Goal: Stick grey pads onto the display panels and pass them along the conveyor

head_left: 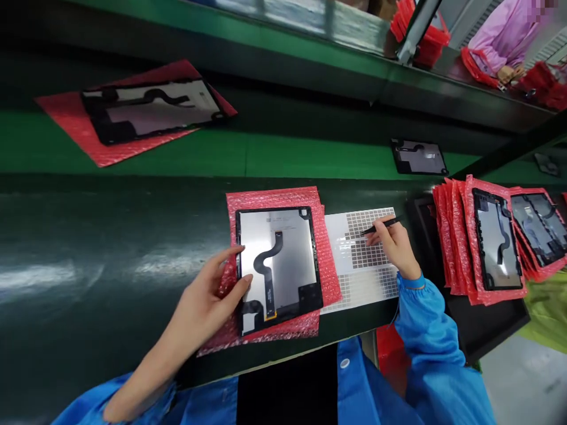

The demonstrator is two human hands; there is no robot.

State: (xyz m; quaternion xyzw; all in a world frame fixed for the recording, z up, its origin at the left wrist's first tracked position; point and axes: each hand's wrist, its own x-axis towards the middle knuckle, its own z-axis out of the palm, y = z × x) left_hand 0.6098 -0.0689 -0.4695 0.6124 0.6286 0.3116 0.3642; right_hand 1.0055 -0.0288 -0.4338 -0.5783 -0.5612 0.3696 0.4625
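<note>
A tablet screen panel (292, 260) with a black frame and a curved black ribbon cable (264, 265) lies back side up on pink bubble-wrap bags (330, 277). My left hand (212, 295) rests at the panel's left edge, thumb and forefinger apart and touching it. In my right hand (394, 242) are dark tweezers (384, 224), pinched between the fingers. Their tip is over a white sheet of small grey stickers (372, 286), which lies just right of the bags. Whether the tip holds a sticker is too small to tell.
Another panel (142, 112) lies on a pink bag on the green belt (266, 153), and one more panel (419, 156) is farther right. Bagged panels (496, 242) lean in a black tray (487, 330) at right. Across the line sits a person in a pink sleeve (496, 35).
</note>
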